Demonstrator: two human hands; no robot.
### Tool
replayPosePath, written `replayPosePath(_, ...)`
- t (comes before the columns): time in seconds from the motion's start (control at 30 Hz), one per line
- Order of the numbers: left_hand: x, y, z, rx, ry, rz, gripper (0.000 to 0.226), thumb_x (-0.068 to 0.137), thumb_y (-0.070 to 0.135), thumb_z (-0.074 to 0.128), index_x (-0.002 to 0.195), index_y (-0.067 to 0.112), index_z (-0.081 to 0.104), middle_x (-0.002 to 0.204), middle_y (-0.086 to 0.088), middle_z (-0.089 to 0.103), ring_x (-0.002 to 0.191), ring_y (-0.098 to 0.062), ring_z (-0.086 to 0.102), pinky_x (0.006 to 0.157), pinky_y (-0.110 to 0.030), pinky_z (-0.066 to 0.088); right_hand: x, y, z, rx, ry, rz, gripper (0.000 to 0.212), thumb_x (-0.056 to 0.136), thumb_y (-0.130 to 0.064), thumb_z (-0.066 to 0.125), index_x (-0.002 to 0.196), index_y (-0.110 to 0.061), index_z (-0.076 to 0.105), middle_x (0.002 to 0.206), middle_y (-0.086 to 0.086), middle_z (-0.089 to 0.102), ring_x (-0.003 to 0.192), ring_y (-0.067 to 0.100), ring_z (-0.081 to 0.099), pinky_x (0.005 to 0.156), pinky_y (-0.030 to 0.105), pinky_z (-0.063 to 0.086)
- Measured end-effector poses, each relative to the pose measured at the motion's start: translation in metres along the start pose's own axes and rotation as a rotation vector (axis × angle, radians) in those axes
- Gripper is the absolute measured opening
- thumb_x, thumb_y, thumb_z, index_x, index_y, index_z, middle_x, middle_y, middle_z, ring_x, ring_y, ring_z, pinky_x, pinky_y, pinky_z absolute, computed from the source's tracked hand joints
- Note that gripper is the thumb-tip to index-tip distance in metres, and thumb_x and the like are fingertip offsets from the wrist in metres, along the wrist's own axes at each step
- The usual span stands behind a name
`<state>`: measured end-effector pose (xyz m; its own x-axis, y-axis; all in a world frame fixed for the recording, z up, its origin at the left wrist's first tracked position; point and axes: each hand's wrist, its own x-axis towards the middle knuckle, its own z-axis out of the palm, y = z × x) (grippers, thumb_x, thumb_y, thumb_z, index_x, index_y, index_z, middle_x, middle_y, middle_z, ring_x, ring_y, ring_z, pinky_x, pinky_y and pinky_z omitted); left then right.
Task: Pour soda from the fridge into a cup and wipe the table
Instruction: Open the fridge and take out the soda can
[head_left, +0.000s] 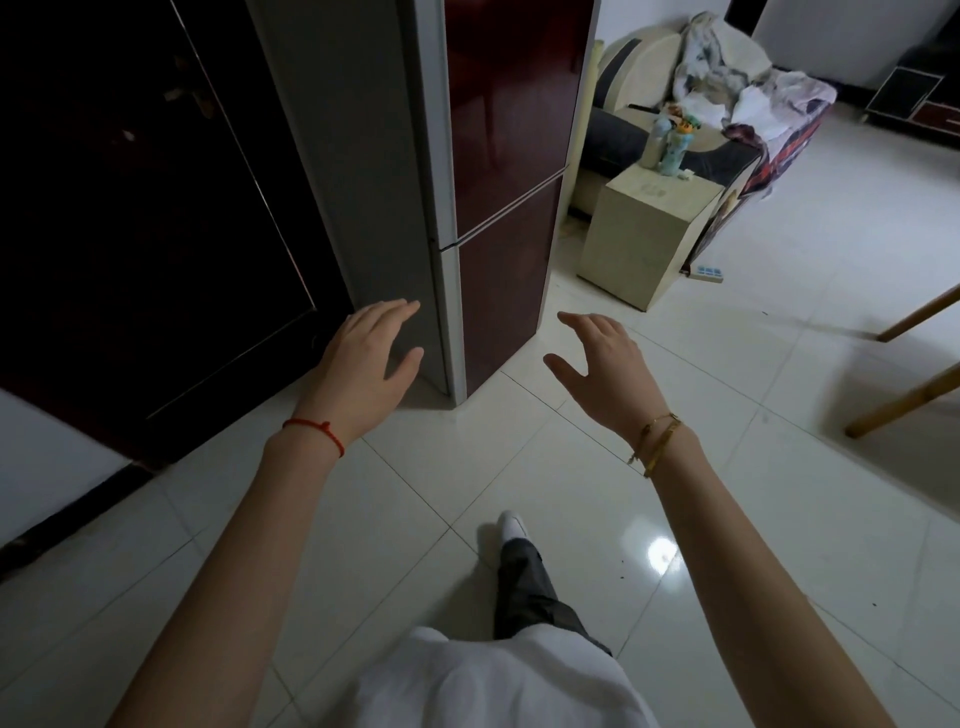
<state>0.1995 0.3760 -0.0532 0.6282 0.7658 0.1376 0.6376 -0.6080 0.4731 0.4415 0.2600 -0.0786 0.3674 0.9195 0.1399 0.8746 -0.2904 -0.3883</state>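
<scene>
A two-door fridge (511, 156) with dark red glossy fronts and grey sides stands ahead of me, both doors closed. My left hand (363, 358) is held out in front of the fridge's grey side near its lower corner, fingers straight and spread, holding nothing. My right hand (602, 358) hovers over the floor just right of the lower door, fingers relaxed and empty. No soda, cup or cloth is in view.
A dark door (135, 208) is left of the fridge. A beige cube stand (644, 234) with bottles (670, 145) sits to its right, beside a sofa with heaped cloths (727, 83). A power strip (707, 272) lies on the white tiles. Wooden legs (904, 400) enter at right.
</scene>
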Motion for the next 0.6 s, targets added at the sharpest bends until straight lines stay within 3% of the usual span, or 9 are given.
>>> replayPosePath(0.2,0.075,-0.012,0.009,0.004,0.035,-0.024,0.051,0.099,0.025,0.051,0.148,0.015,0.038,0.152,-0.001,0.040,0.142,-0.016,0.032,0.118,-0.032,0.026,0.086,0.026,0.010,0.017,-0.033,-0.035,0.055,0.095,-0.041,0.053,0.143,-0.018,0.040,0.142,0.003,0.049,0.135,0.023,0.039,0.113,0.039,0.033)
replayPosePath(0.47,0.185,-0.018,0.006,0.002,0.125,-0.111,0.052,0.100,0.027,0.050,0.150,0.018,0.037,0.154,0.001,0.038,0.143,-0.015,0.031,0.116,-0.028,0.024,0.227,0.048,-0.004,0.018,-0.049,-0.148,0.054,0.094,-0.039,0.055,0.142,-0.017,0.042,0.139,0.005,0.051,0.132,0.024,0.042,0.110,0.041,0.036)
replayPosePath(0.6,0.226,-0.026,0.006,-0.008,0.172,-0.168,0.053,0.100,0.027,0.051,0.150,0.019,0.036,0.154,0.001,0.037,0.144,-0.015,0.031,0.116,-0.027,0.024,0.282,0.048,-0.005,0.027,-0.058,-0.207,0.046,0.093,-0.027,0.058,0.136,-0.012,0.050,0.132,0.010,0.057,0.127,0.029,0.047,0.105,0.039,0.038)
